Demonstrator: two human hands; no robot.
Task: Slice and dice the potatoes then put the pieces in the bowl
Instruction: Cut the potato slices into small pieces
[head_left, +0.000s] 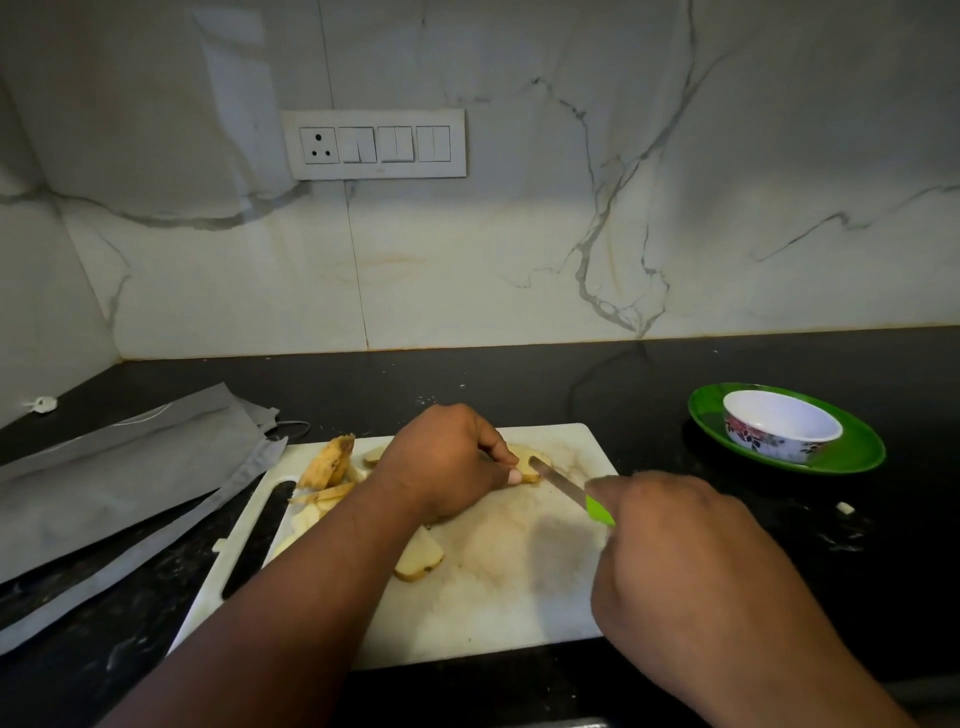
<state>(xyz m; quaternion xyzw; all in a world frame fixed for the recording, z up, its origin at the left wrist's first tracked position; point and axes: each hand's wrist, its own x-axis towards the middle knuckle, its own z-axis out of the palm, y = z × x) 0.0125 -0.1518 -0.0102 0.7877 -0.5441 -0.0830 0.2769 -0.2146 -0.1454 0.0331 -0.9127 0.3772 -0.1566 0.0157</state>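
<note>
On the white cutting board (519, 571) my left hand (447, 462) pinches a pale potato piece (530, 462) between curled fingers and thumb. My right hand (670, 545) grips a knife with a green handle (600, 512); its blade (558, 480) lies against that piece. A cut potato slice (418, 558) lies beside my left forearm. More potato slices and peels (330, 467) sit heaped at the board's far left corner. The white floral bowl (782, 426) stands on a green plate (852, 452) at the right and looks empty.
Grey folded cloth or paper (119, 467) lies left of the board on the black counter (571, 384). A small white scrap (845, 507) sits on the counter at right. The marble wall with a switch panel (374, 144) rises behind.
</note>
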